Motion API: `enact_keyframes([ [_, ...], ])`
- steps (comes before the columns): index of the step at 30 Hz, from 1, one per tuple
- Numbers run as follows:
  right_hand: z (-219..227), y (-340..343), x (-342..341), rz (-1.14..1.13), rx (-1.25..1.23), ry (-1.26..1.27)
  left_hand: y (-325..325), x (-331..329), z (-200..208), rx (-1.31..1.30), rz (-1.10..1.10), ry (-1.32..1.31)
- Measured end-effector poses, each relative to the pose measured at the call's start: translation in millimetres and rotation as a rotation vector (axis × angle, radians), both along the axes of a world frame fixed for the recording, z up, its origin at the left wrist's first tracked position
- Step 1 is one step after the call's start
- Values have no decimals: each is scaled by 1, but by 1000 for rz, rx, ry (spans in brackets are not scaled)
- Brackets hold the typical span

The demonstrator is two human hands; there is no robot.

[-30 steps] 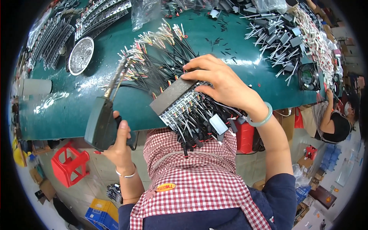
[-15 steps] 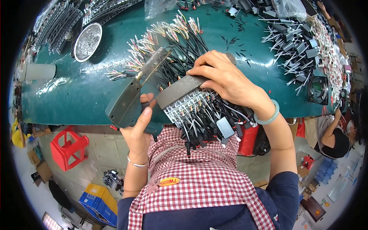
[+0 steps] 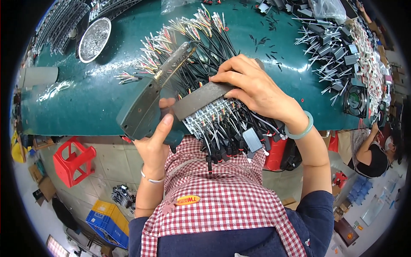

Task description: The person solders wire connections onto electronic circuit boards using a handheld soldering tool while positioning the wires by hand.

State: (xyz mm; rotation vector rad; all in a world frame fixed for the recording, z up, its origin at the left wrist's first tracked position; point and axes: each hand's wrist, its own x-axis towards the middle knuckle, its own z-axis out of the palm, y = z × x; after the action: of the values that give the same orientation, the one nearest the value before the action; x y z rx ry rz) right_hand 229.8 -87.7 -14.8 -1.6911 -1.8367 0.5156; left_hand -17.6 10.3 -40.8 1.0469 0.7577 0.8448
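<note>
- Head view: the left hand [image 3: 155, 141] is wrapped around a big grey tool [image 3: 143, 107]. The fingers are closed on its handle, and the thumb points up along its side.
- The tool has a long metal tip [image 3: 175, 62]. The tip lies over a bunch of black wires [image 3: 192, 51] on the green table [image 3: 77, 103].
- The right hand [image 3: 252, 88] presses down on a flat grey bar [image 3: 199, 99]. Its fingers curl over the top edge of the bar and grip it.
- The bar sits at the near edge of the table, just beside the tool. It lies across the wires.
- Under the bar is a white strip [image 3: 209, 118] with many small coloured bits. Black wires with little plugs [image 3: 252, 140] hang from it, down over the red checked apron [image 3: 222, 201].
- The far ends of the wires fan out on the table and have bright coloured tips.
- A green bangle [image 3: 302, 128] is on the right wrist. A thin silver one [image 3: 150, 179] is on the left wrist.
- A shiny round dish [image 3: 94, 34] sits far back on the left of the table.
- More black parts [image 3: 329, 47] lie in a heap on the right.
- A red stool [image 3: 73, 159] stands on the floor below.
- Another person [image 3: 370, 154] sits at the far right.
</note>
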Motion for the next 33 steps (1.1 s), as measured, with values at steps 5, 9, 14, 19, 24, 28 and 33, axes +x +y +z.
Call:
enact_keyframes([
  [5, 3, -1, 2, 40, 12, -6, -6, 0, 4, 29, -15, 25],
  [9, 3, 1, 3, 56, 26, -24, -7, 0, 3, 18, -3, 43],
  [14, 6, 5, 5, 68, 45, 16, -7, -1, 7, 22, 23, 12],
  [19, -3, 9, 6, 82, 63, 5, -6, -1, 0, 7, 32, 31],
  [24, -10, 10, 7, 70, 67, 30, -6, 0, -2, 0, 38, 56],
  [28, -1, 9, 10, 64, 69, 26, -5, 1, -2, 29, 43, 59],
  [33, 21, -25, 55, -370, 272, 114, -2, -8, -6, 119, 92, 108],
])
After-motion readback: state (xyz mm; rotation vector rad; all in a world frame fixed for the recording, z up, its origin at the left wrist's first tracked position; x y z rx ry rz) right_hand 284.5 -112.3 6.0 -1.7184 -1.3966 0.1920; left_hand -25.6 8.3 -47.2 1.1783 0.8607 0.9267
